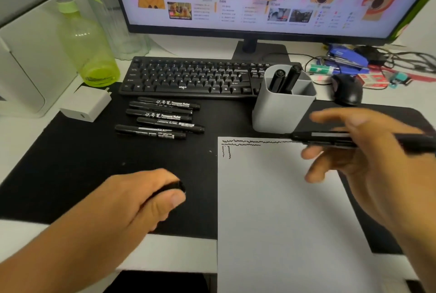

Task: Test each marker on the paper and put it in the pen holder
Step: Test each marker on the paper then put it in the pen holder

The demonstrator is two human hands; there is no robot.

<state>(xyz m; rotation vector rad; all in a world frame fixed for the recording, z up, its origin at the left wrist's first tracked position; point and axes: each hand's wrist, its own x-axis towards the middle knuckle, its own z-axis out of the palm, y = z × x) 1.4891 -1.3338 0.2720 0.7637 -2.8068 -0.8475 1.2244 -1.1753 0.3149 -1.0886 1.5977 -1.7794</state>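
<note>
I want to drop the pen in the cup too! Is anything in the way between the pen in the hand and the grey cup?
Nothing visible blocks it. The right hand holds the marker just in front of the pen holder, with only the paper corner below. Two markers already stand inside, but there is room beside them.

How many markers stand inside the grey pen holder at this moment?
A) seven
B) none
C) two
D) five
C: two black markers stand in the grey pen holder, while five more lie on the black mat in front of the keyboard.
</note>
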